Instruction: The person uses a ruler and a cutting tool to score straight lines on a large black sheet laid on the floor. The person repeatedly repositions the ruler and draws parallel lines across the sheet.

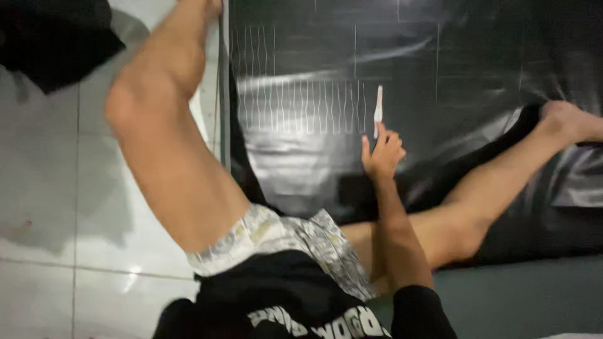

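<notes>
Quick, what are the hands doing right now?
Right hand: holds a thin white template strip against the black sheet.
Left hand: not in view.

The floor (pixel 44 188) on the left is pale, glossy tile with thin grout lines, and it catches soft reflections of overhead light. A dark cloth (pixel 50 37) lies bunched in the upper left corner. At lower right runs a grey-green surface (pixel 521 295).
</notes>
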